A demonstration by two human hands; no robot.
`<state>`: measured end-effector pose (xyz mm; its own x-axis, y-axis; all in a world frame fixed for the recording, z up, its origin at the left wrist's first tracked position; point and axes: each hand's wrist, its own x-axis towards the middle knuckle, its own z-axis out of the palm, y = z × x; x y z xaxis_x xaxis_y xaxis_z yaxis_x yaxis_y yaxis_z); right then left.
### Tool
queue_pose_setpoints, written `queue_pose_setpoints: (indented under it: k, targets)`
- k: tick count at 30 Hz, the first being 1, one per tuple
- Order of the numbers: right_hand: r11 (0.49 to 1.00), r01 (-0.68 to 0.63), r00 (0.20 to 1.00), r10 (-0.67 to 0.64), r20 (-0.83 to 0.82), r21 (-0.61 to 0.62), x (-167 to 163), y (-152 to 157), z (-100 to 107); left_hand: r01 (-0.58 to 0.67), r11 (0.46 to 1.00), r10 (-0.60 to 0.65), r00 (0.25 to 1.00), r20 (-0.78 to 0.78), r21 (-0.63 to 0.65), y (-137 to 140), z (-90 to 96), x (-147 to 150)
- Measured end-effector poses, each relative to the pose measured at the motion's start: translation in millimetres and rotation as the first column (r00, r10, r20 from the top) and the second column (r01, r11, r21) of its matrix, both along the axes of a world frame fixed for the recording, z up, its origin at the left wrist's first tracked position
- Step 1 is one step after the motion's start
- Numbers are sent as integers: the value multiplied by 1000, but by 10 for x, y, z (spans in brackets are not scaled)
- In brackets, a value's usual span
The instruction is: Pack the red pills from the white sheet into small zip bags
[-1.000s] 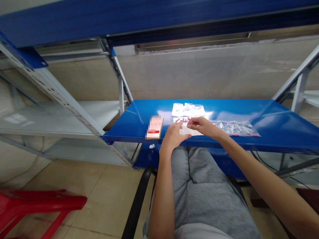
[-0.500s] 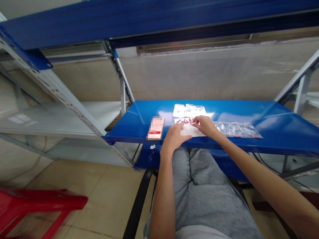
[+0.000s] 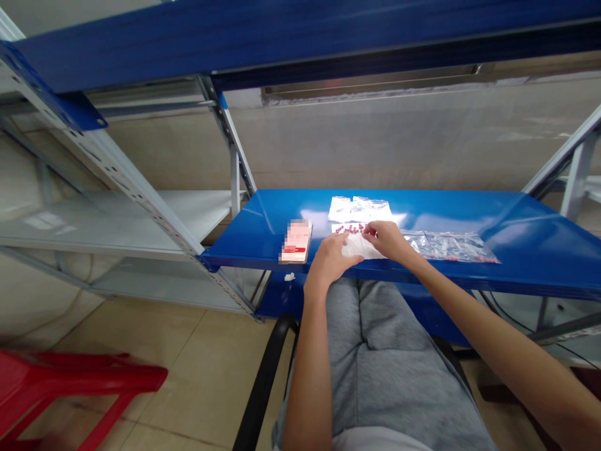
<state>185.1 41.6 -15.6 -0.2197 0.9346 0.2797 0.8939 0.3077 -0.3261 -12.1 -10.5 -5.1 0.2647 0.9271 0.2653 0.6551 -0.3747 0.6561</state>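
On the blue shelf lies a white sheet [image 3: 364, 247] that looks like paper or tissue, with several small red bead-like pieces [image 3: 347, 229] along its far part. My left hand [image 3: 328, 258] rests at the sheet's left side, thumb and fingers apart. Over the sheet's right part, my right hand [image 3: 387, 239] has its thumb and fingertips pinched together beside the red pieces; what is between them is too small to make out. Clear plastic bags [image 3: 451, 246] with red pieces in them lie to the right. More clear bags [image 3: 360, 208] lie behind the sheet.
A phone [image 3: 298, 241] with a partly blurred screen lies left of my hands. The blue shelf [image 3: 244, 241] has metal uprights at both ends and a blue beam [image 3: 300, 44] overhead. A red stool [image 3: 94, 376] stands on the floor at lower left.
The whole view has shifted slightly. My left hand keeps its place on the sheet, and the right fingertips stay pinched near the red pieces with little visible movement.
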Motion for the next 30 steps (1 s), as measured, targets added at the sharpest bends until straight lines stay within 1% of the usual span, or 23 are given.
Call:
queue_pose_setpoints:
  k: [3, 5, 9, 13, 15, 18, 21, 25, 30]
  targets:
    - [992, -127, 982, 128, -137, 16, -38, -167, 106, 0, 1000, 0, 1000, 2, -8, -8, 10, 4]
    - [983, -184, 963, 185, -196, 21, -74, -270, 164, -3, 1000, 3, 1000, 2, -15, -14, 20, 9]
    - [969, -246, 945, 239, -223, -4, -118, -372, 221, 2, 1000, -2, 1000, 5, -16, -25, 38, 14]
    - [950, -309, 930, 292, -224, -45, -64, -321, 219, 5, 1000, -5, 1000, -4, -26, -30, 53, 17]
    - [961, -277, 944, 266, -195, -30, -11, -236, 190, 3, 1000, -3, 1000, -2, -30, -29, 52, 20]
    - [991, -131, 988, 130, -88, -5, 55, -53, 104, 3, 1000, -3, 1000, 3, -18, -20, 38, 22]
    - [1000, -21, 1000, 21, 5, -17, 77, 117, -12, 8, 1000, -8, 1000, 7, -6, -10, 18, 17]
    - [999, 30, 998, -29, 57, -25, 43, 208, -134, 21, 1000, -21, 1000, 21, 5, 0, -2, 5]
    - [996, 76, 991, -71, 115, -37, -14, 196, -176, 23, 1000, -23, 999, 32, 18, 9, -21, -3]
